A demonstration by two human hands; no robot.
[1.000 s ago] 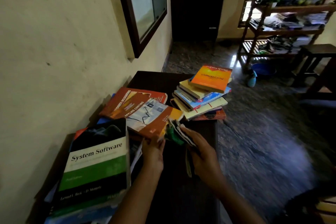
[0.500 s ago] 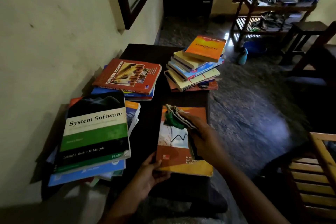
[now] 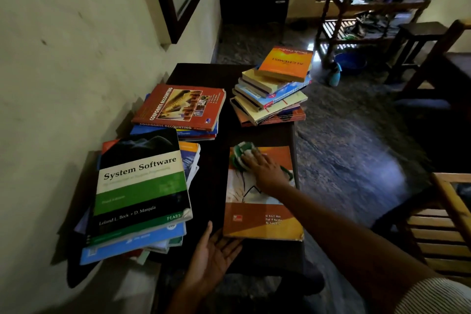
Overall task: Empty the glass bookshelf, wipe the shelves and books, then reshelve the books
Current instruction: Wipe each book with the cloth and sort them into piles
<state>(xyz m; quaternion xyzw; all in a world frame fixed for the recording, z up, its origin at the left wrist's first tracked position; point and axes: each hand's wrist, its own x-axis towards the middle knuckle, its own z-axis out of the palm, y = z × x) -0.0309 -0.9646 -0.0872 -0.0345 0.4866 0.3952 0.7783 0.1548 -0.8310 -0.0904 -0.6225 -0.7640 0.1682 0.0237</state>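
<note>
Orange book (image 3: 262, 214) lies flat on dark table (image 3: 219, 166), right of System Software book (image 3: 142, 181). R hand (image 3: 266, 171), fingers flat, presses green-white cloth (image 3: 240, 154) onto its far-left corner. L hand (image 3: 216, 255), palm up & relaxed, touches its near-left edge.

Left hand (image 3: 213, 252): bare, palm turned up, thumb raised, fingers straight and slightly spread, tips at the near corner of the orange paperback book (image 3: 262, 222).
Left forearm (image 3: 187, 293): bare, entered from below.
Right hand (image 3: 265, 168): palm down, fingers extended forward, pressed on the crumpled green-and-white cloth (image 3: 240, 154) beneath its fingertips.
Right arm (image 3: 331, 224): reached forward, nearly straight, striped sleeve (image 3: 433, 296) at the shoulder.
</note>
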